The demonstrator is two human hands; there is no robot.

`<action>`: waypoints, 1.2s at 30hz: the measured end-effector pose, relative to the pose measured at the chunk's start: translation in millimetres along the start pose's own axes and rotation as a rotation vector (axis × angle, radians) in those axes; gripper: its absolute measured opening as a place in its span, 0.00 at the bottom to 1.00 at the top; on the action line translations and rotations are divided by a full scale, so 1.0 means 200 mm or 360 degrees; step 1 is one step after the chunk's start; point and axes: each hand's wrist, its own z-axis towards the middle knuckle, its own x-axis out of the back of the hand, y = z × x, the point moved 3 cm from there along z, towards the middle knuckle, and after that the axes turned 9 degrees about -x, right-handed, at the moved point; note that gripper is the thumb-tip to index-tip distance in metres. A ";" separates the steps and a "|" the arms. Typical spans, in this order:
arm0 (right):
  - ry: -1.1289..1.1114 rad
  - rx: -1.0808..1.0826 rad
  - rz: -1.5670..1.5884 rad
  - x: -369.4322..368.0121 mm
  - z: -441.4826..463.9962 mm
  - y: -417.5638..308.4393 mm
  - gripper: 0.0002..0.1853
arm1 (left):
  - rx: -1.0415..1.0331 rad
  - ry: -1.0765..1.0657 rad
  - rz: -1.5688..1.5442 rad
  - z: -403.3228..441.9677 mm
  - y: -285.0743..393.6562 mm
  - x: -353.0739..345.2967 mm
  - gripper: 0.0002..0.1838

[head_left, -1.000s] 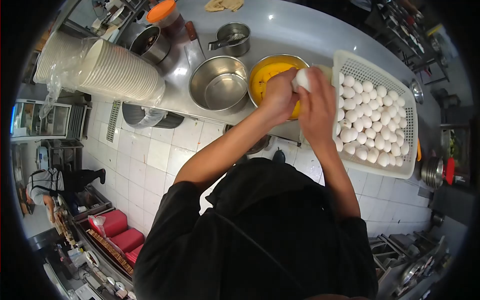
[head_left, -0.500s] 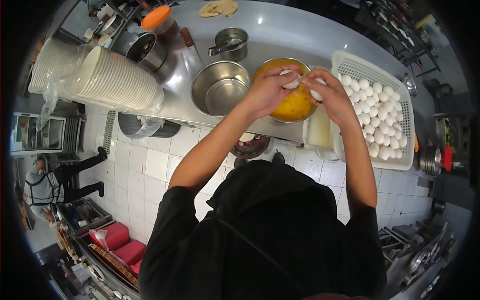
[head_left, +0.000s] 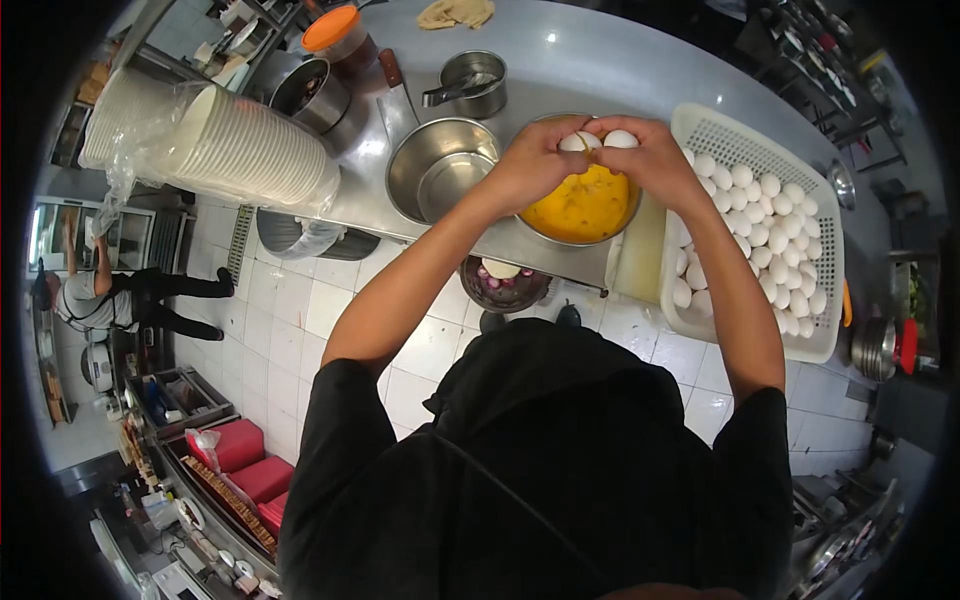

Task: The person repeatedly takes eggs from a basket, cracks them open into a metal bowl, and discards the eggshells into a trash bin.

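Note:
Over a metal bowl (head_left: 634, 212) of yellow beaten-looking egg (head_left: 575, 210), my two hands are close together with the thumbs nearly meeting. My left hand (head_left: 532, 165) is closed on a white egg (head_left: 575, 142), which shows a dark yellowish line at its right side, like a crack. My right hand (head_left: 655, 160) grips another white egg (head_left: 621, 139) right beside it. Fingers hide part of both shells. To the right stands a white plastic basket (head_left: 822, 335) with many white eggs (head_left: 760, 235) in it.
An open metal pot (head_left: 410, 185) stands left of the bowl, with a smaller pot (head_left: 490, 100) behind it. A knife (head_left: 397, 100), stacked white containers (head_left: 260, 150) and an orange-lidded tub (head_left: 335, 35) are further left. Another person (head_left: 105, 295) is at the far left.
My hands have come together, and the two eggs now sit side by side above the bowl. The view has shifted slightly. The person at far left has raised their arms.

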 end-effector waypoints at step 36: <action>0.0449 0.0023 -0.0167 -0.32 -0.32 -0.26 0.07 | -0.0040 0.2689 -0.0397 -2.13 -0.25 2.35 0.53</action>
